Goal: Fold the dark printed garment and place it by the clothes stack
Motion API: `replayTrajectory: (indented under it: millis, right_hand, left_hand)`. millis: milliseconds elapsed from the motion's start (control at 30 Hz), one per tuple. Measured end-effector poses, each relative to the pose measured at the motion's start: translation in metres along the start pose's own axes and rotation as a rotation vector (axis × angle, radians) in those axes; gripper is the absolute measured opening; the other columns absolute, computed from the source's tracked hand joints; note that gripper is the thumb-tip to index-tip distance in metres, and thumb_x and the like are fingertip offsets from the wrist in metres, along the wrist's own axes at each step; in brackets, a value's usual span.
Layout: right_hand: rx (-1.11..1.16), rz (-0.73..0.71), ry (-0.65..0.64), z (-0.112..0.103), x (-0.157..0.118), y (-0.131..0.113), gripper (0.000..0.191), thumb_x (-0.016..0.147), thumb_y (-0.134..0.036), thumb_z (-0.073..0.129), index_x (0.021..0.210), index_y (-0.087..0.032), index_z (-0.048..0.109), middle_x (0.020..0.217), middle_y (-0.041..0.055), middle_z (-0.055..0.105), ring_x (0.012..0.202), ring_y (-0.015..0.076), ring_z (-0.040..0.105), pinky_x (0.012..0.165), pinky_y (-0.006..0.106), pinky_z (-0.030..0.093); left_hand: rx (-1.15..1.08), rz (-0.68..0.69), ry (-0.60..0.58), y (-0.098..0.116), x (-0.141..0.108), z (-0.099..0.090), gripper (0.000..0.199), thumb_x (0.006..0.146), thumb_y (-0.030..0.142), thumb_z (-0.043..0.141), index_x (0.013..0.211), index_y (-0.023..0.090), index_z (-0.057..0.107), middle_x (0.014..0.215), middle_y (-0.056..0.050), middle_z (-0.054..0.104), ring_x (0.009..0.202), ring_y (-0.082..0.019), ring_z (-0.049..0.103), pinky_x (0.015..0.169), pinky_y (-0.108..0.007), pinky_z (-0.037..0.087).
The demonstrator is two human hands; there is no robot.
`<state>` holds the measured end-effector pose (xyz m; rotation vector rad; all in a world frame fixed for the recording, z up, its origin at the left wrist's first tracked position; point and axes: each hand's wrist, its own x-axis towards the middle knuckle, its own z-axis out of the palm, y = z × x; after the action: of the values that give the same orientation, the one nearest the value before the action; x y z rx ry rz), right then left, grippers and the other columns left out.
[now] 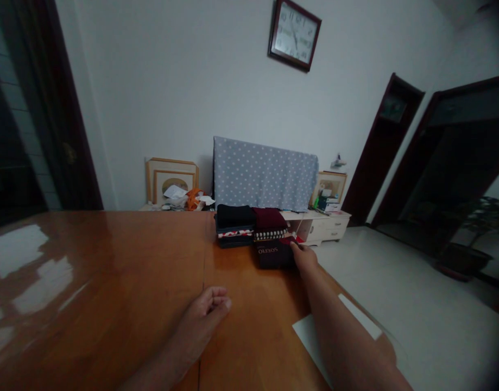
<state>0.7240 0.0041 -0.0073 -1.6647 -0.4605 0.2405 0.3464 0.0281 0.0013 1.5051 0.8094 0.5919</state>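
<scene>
My right hand [303,256] reaches to the far part of the wooden table [253,298], with its fingers pinched at the upper corner of a dark folded garment [273,253] that has pale lettering on it. Just behind that garment lies a maroon folded stack [269,220] with a striped layer under it. To the left stands a black folded stack [235,225] with a red-and-white patterned layer. My left hand [204,309] rests on the tabletop nearer me, fingers loosely curled, holding nothing and touching only the wood.
A white paper sheet [310,339] lies under my right forearm at the table's right edge. Beyond the table stand a low white cabinet [326,228], a polka-dot cloth [263,174] over a flat panel, and framed pictures [171,179]. The tiled floor lies to the right.
</scene>
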Motion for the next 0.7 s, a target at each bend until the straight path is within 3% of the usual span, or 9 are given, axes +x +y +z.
replayTrajectory:
  millis: [100,200,300,367,433,500,700]
  right_hand:
    - [-0.194,-0.026,0.065,0.001,-0.003,-0.005,0.066,0.074,-0.051,0.070,0.128,-0.013,0.063,0.136,0.0217,0.056,0.136,0.0422,0.039,0.112,0.054,0.026]
    - [-0.492,-0.155,0.090,0.000,-0.008,-0.014,0.069,0.080,-0.051,0.062,0.143,-0.024,0.050,0.146,0.0158,0.048,0.137,0.0415,0.037,0.111,0.060,0.025]
    - [-0.845,-0.330,-0.099,-0.005,-0.013,-0.022,0.061,0.084,-0.044,0.056,0.143,-0.035,0.048,0.141,0.0087,0.054,0.130,0.0372,0.046,0.106,0.058,0.033]
    - [-0.969,-0.422,-0.294,-0.010,-0.017,-0.021,0.063,0.080,-0.039,0.059,0.142,-0.038,0.049,0.147,0.0050,0.049,0.136,0.0358,0.040,0.108,0.057,0.032]
    - [-1.049,-0.482,-0.417,-0.013,-0.020,-0.017,0.070,0.075,-0.033,0.063,0.143,-0.040,0.047,0.157,0.0014,0.036,0.145,0.0372,0.024,0.111,0.061,0.026]
    - [-1.085,-0.507,-0.454,-0.015,-0.020,-0.011,0.078,0.072,-0.029,0.065,0.146,-0.040,0.043,0.162,-0.0003,0.025,0.149,0.0385,0.013,0.112,0.063,0.021]
    - [-1.030,-0.626,-0.462,-0.014,-0.009,-0.001,0.081,0.065,-0.014,0.063,0.143,-0.031,0.050,0.161,0.0016,0.028,0.148,0.0314,0.021,0.119,0.048,0.019]
  left_hand:
    - [0.039,0.005,-0.014,0.003,-0.002,0.000,0.051,0.084,0.057,0.060,0.117,0.019,0.060,0.115,-0.011,0.067,0.111,-0.027,0.060,0.097,-0.037,0.043]
    - [0.061,0.016,-0.031,0.004,-0.002,0.000,0.050,0.086,0.057,0.058,0.117,0.018,0.059,0.116,-0.012,0.066,0.111,-0.026,0.060,0.099,-0.038,0.042]
    - [0.070,0.027,-0.033,0.004,-0.003,0.001,0.049,0.085,0.056,0.058,0.116,0.019,0.059,0.114,-0.011,0.065,0.111,-0.026,0.059,0.099,-0.038,0.042]
    - [0.083,0.026,-0.027,0.003,-0.004,0.002,0.048,0.085,0.056,0.058,0.116,0.019,0.059,0.112,-0.010,0.066,0.109,-0.026,0.059,0.097,-0.038,0.043]
    - [0.096,0.028,-0.019,0.003,-0.004,0.002,0.048,0.085,0.056,0.058,0.116,0.019,0.060,0.110,-0.010,0.066,0.106,-0.026,0.060,0.093,-0.037,0.044]
    - [0.101,0.034,-0.012,0.003,-0.005,0.003,0.048,0.085,0.056,0.058,0.115,0.019,0.061,0.108,-0.009,0.067,0.103,-0.025,0.060,0.091,-0.036,0.045]
    - [0.102,0.025,-0.002,0.003,-0.004,0.004,0.047,0.083,0.056,0.059,0.111,0.018,0.063,0.106,-0.009,0.067,0.099,-0.025,0.061,0.087,-0.035,0.046]
